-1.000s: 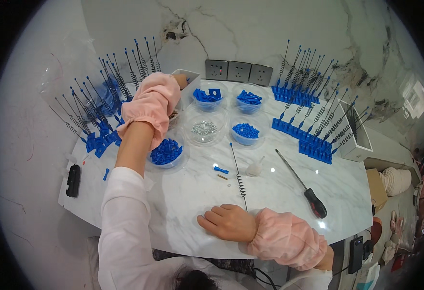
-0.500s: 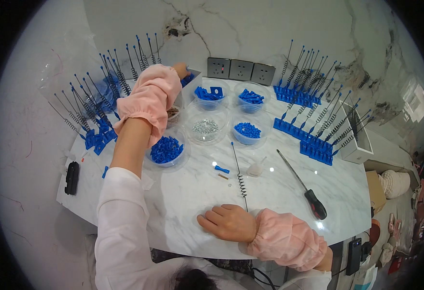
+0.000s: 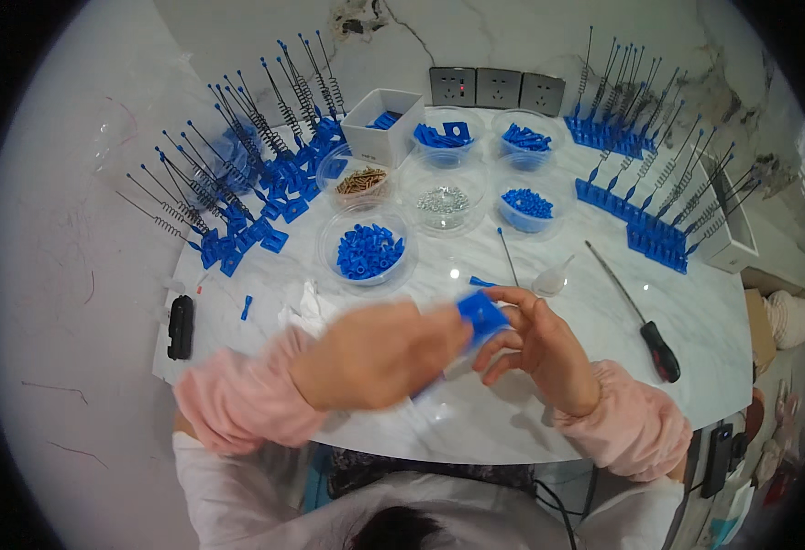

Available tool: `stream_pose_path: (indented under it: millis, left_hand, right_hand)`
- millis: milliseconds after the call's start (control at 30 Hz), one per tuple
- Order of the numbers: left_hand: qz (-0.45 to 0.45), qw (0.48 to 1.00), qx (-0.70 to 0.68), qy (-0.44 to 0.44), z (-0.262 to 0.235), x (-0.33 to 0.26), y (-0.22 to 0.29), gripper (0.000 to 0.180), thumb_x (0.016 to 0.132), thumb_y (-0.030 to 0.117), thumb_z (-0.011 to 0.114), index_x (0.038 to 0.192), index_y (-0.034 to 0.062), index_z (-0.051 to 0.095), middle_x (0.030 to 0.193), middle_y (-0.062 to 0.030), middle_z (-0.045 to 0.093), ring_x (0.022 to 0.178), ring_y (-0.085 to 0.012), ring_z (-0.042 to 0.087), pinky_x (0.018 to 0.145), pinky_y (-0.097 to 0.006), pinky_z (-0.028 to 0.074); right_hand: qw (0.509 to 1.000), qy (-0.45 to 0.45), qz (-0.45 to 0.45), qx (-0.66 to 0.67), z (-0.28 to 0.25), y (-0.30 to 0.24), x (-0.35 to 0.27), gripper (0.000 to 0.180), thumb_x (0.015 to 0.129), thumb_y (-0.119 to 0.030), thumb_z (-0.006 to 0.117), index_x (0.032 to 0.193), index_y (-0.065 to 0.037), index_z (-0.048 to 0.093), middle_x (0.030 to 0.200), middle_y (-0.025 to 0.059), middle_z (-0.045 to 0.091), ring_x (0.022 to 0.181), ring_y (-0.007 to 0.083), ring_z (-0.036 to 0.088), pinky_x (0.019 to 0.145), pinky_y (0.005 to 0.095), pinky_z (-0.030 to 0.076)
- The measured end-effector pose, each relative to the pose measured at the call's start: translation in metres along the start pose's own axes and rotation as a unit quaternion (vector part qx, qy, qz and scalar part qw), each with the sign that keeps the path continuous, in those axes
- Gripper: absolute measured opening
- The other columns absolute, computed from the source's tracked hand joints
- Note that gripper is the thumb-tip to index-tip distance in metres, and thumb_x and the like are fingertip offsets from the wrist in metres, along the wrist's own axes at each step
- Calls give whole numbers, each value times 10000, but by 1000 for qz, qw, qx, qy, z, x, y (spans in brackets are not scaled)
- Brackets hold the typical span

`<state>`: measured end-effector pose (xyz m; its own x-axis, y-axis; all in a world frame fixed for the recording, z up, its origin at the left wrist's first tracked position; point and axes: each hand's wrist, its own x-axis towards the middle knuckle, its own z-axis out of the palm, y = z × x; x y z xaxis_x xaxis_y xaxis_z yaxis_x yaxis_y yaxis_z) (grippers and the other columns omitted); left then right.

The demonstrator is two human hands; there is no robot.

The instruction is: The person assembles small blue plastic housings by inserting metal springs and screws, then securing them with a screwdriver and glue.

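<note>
My left hand (image 3: pixel 380 353), blurred by motion, holds a flat blue plastic square piece (image 3: pixel 483 314) near the table's front edge. My right hand (image 3: pixel 535 344) is right beside it, fingers spread and touching the same piece from the right. A thin metal rod with a spring (image 3: pixel 508 257) lies on the white table (image 3: pixel 604 367) just beyond my right hand. A clear bowl of blue cylindrical caps (image 3: pixel 366 249) stands beyond my left hand.
Several clear bowls hold brass screws (image 3: pixel 361 181), silver screws (image 3: pixel 443 200) and blue parts (image 3: pixel 526 203). A white box (image 3: pixel 382 115) stands at the back. Finished blue-based spring rods stand at left (image 3: pixel 247 174) and right (image 3: pixel 650 192). A screwdriver (image 3: pixel 636 316) lies at right, a black object (image 3: pixel 180 326) at left.
My left hand has come back from the white box at the far side to the front, now with a blue square piece. My right hand has lifted off the table to meet it.
</note>
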<state>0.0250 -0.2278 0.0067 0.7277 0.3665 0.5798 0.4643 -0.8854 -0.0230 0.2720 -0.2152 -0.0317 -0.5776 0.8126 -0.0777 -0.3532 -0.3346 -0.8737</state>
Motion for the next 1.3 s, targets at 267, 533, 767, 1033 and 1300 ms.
stream_pose_path:
  millis: [267,533,767,1033,1300]
  left_hand:
    - [20,999,-33,-8,29,-30,28,485,679,56,650,1155,-35,622,1034,-106,614,635,-196,533,523,-286,438]
    - [-45,988,58,138,-4,-3,37,110,830,122,634,798,63,547,669,-49,558,472,-172,442,450,-333,300]
    - [-211,974,71,-42,-33,-28,75,266,956,277,567,750,113,531,605,3,451,454,-143,390,443,-323,312]
    - [-208,972,57,-94,-36,-21,73,314,969,380,548,750,160,503,636,31,485,538,-134,462,452,-307,352]
    - [-274,902,-332,-21,27,-26,42,414,869,229,730,1206,87,537,741,-28,596,516,-148,511,465,-316,382]
  right_hand:
    - [993,-11,87,-73,7,1,-9,294,932,38,593,1225,43,568,973,79,663,803,140,657,687,261,552]
    - [971,86,62,-215,9,-2,3,291,920,45,586,1211,54,572,929,71,665,769,79,631,685,209,510]
    - [958,65,44,-277,9,6,5,261,919,26,593,1178,55,592,912,58,663,762,73,623,692,193,488]
    - [929,64,70,-359,1,11,3,209,915,19,604,1119,60,625,929,63,663,797,82,625,715,203,495]
    - [892,32,-33,-450,3,14,6,204,856,16,669,1059,26,681,901,97,679,775,117,657,657,230,514]
